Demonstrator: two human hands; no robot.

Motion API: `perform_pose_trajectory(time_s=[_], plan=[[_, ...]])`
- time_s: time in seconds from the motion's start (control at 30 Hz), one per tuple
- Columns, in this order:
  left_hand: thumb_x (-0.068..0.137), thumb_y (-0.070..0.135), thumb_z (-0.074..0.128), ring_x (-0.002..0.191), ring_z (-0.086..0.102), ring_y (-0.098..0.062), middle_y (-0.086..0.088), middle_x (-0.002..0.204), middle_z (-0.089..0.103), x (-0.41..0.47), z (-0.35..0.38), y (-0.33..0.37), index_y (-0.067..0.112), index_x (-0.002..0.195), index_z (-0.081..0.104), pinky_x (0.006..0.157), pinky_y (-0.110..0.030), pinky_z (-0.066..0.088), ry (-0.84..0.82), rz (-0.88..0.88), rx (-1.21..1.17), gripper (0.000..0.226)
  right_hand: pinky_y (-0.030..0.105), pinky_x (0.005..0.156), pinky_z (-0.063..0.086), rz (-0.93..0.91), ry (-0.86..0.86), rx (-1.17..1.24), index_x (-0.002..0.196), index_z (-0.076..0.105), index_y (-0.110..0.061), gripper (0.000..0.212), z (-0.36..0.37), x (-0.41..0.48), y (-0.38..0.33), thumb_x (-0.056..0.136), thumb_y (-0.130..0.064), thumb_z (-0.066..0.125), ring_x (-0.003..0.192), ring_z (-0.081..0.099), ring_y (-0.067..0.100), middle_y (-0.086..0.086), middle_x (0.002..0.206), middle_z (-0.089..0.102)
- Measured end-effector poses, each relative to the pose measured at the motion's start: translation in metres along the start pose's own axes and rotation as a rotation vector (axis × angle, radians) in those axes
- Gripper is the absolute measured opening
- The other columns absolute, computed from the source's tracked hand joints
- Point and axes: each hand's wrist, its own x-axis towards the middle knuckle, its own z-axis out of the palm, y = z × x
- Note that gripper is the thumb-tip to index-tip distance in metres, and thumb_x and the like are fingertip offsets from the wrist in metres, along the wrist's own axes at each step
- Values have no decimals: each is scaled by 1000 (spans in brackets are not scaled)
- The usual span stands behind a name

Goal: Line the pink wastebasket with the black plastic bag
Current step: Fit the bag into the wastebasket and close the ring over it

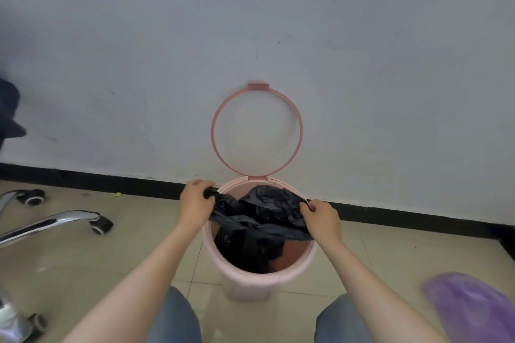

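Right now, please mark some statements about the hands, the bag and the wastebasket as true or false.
1. Both hands grip the black plastic bag. True.
2. The pink ring is pressed down on the pink wastebasket. False: it stands raised against the wall.
3. The left hand is at the rim. True.
4. The bag is fully folded over the rim. False: the near rim is bare.
5. The right hand is empty. False: it pinches the bag.
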Motion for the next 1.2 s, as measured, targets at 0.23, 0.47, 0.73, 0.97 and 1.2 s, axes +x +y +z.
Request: perform_pose_trajectory(time_s=[0.23,0.47,0.73,0.97,1.2], plan=[[80,49,44,136,28,-38,-16,141,45,-63,5,19,23,123,55,109,-52,26,72,534,500,52,33,50,28,109,-93,177,51,31,-12,44,6,3,2,90,-21,49,47,36,19,4,50,36],[81,44,45,133,39,-20,3,124,62,-94,34,-20,37,106,65,113,-51,-19,-686,568,866,33,10,27,33,437,-135,870,59,46,-8,34,-7,13,8,93,-6,44,19,44,10,11,55,45],[55,28,84,98,67,-25,4,90,75,-20,-32,-14,27,66,75,92,-47,50,-406,717,1052,14,32,57,54,417,95,578,110,55,2,25,-29,38,30,88,1,43,75,64,36,22,103,64],[89,40,43,130,36,-24,-3,143,42,-51,-20,-33,23,139,32,106,-35,30,-611,440,1065,54,46,106,31,93,-50,-131,144,13,-14,78,0,-17,69,77,4,50,135,23,39,23,147,28],[66,67,50,129,47,-24,-5,141,48,-82,12,-19,29,132,45,101,-41,43,-545,714,978,76,50,105,33,-713,-259,-769,130,43,-31,71,-10,-34,54,61,-19,57,139,23,27,4,138,51]])
